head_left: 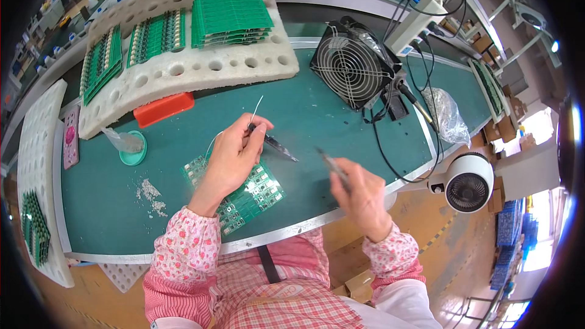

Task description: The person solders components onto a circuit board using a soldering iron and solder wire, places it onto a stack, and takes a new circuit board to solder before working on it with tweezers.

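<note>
My left hand (pixel 234 152) is closed above a green circuit board (pixel 262 189), hiding part of it. Between its fingers is a slim, dark pointed tool (pixel 279 146), which looks like tweezers, angled down to the right. A thin pale wire (pixel 258 106) also passes by those fingers. My right hand (pixel 362 198), slightly blurred, is closed around a slim grey tool (pixel 334 167) whose kind I cannot make out. That tool's tip points up and left, apart from the board. The board lies at the table's front edge, bearing many small parts.
A white foam rack (pixel 231 73) with stacked green boards spans the far left. Near it are a red tray (pixel 163 109), a turquoise dish (pixel 133 157) and small pale bits (pixel 150 192). A black fan (pixel 350 67) with cables stands far right; a white fan (pixel 469 183) is beyond the edge.
</note>
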Tool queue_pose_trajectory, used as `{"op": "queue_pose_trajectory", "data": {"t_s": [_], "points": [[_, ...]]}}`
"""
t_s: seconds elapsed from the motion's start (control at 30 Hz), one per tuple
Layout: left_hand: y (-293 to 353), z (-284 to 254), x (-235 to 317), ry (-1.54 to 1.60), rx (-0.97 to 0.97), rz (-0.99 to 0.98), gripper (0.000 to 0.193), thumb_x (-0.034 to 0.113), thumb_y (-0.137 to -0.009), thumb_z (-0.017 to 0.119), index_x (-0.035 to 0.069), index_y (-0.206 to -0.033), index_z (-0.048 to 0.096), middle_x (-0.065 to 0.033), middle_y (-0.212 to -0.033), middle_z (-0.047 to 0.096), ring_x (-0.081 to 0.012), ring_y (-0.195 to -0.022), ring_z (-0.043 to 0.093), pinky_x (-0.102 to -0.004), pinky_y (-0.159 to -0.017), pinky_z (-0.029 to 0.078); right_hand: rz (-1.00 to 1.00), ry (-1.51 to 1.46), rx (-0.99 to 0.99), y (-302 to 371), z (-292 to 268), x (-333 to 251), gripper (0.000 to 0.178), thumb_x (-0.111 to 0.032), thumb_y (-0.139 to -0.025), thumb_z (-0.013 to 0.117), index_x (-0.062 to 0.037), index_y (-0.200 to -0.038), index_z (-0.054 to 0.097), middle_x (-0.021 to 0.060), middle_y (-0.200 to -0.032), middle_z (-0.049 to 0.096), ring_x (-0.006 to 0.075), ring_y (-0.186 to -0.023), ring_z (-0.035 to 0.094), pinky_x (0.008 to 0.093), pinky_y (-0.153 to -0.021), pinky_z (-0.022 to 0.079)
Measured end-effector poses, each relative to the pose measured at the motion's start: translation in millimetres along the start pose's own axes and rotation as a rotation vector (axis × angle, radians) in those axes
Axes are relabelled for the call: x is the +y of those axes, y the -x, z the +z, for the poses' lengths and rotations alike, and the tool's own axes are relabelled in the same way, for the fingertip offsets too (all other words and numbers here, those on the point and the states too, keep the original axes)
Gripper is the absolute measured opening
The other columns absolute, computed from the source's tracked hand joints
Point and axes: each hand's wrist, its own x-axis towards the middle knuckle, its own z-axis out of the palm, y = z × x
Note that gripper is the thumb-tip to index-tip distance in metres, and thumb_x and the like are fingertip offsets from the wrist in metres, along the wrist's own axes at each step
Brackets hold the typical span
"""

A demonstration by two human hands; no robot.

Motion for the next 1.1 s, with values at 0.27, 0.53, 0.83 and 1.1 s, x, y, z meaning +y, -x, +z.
{"op": "queue_pose_trajectory", "data": {"t_s": [0.27,0.53,0.83,1.1], "points": [[0.0,5.9,-10.9,0.032,0.041,-0.035,0.014,0.011,-0.099,0.057,0.0,-0.104,0.064,0.004,-0.066,0.055,-0.0018,-0.055,0.046,-0.0214,-0.049,0.037,-0.251,0.116,-0.039,-21.8,30.3,-21.3,0.027,-0.01,-0.08,0.075,-0.0101,-0.104,0.062,0.0003,-0.063,0.052,0.0163,-0.055,0.056,0.0319,-0.051,0.045],[-3.9,5.8,-15.9,0.0,0.042,-0.048,0.015,0.011,-0.098,0.059,-0.001,-0.102,0.068,0.0045,-0.065,0.056,-0.0014,-0.055,0.047,-0.0208,-0.049,0.037,-0.272,0.107,-0.072,-27.4,34.3,-21.8,0.03,-0.002,-0.076,0.074,-0.0084,-0.102,0.063,0.0021,-0.062,0.049,0.0189,-0.054,0.055,0.0334,-0.05,0.045],[-2.9,4.8,-12.4,0.064,0.037,-0.158,0.016,0.008,-0.095,0.058,-0.003,-0.101,0.069,0.003,-0.061,0.057,-0.0023,-0.052,0.048,-0.0218,-0.047,0.036,-0.295,0.196,-0.197,-22.0,23.3,-21.5,0.027,-0.009,-0.077,0.072,-0.0074,-0.101,0.061,0.0007,-0.067,0.052,0.016,-0.059,0.056,0.0316,-0.053,0.045],[-2.1,2.2,-4.8,-0.028,0.031,-0.183,0.017,0.009,-0.093,0.06,-0.004,-0.101,0.07,0.0021,-0.058,0.056,-0.003,-0.05,0.047,-0.0228,-0.047,0.036,-0.331,0.206,-0.16,-24.1,27.8,-22.4,0.026,-0.01,-0.078,0.071,-0.0066,-0.102,0.062,0.0,-0.068,0.052,0.0151,-0.06,0.056,0.0307,-0.054,0.045]]}}
